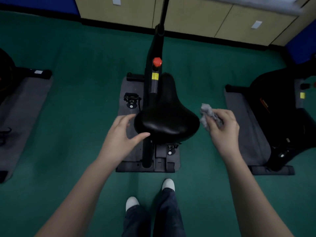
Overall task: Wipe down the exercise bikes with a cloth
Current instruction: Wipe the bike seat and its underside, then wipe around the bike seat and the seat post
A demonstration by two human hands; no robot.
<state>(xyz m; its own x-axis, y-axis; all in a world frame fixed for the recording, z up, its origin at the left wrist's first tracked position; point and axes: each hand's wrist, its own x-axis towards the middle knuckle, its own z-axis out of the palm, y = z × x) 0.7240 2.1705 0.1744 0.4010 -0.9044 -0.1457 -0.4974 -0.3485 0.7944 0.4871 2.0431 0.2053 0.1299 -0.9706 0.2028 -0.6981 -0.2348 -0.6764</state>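
Note:
A black exercise bike stands in front of me, its glossy saddle (166,115) at the centre of the view and its frame with a red knob (157,61) running away from me. My left hand (119,137) is spread at the saddle's left rear edge, thumb touching the rim, fingers apart, holding nothing. My right hand (224,129) hovers just right of the saddle, closed around a crumpled grey cloth (207,115) that sticks out toward the saddle without touching it.
The bike rests on a grey mat (131,89) on green carpet. Another black bike (282,106) stands on a mat at the right, a third (10,74) at the left. Beige cabinets (196,16) line the far wall. My feet (150,194) are behind the bike.

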